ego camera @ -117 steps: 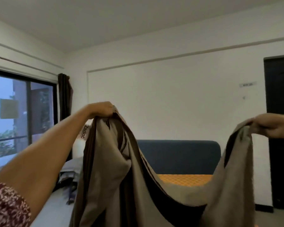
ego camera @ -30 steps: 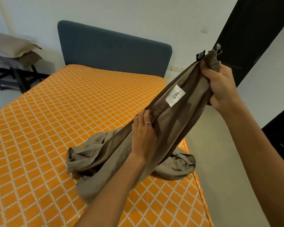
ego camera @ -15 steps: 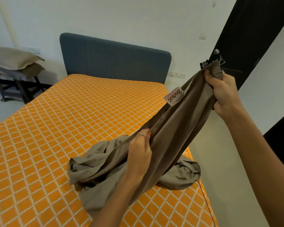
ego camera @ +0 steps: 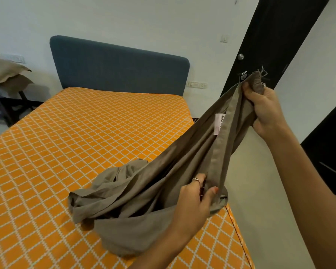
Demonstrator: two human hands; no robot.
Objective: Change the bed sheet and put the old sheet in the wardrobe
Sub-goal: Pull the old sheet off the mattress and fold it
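The sheet (ego camera: 163, 181) (grey-brown, limp) hung in a taut band from approx. 2 o'clock down to centre frame, w/ the remainder heaped on the mattress (ego camera: 76, 133) at approx. 6 o'clock. The right hand (ego camera: 264, 109) gripped a bunched corner at 2 o'clock, fingers curled round the cloth; frayed threads showed above the fist. The left hand (ego camera: 194, 200) pinched the hem edge lower down, at approx. 5 o'clock, thumb and fingers closed on the fabric. A white label (ego camera: 218, 124) sat on the band between the two hands.

Handling, by judgement: light, soft, no stiffness; it would sag and bunch wherever unsupported. The cloth looked smooth, so a loose pinch could slip. Recommended hold: along the stitched hem, working toward the next corner, hands well apart to keep the edge straight.

Headboard (ego camera: 120, 66) at 11 o'clock; dark door (ego camera: 275, 35) at 1 o'clock.
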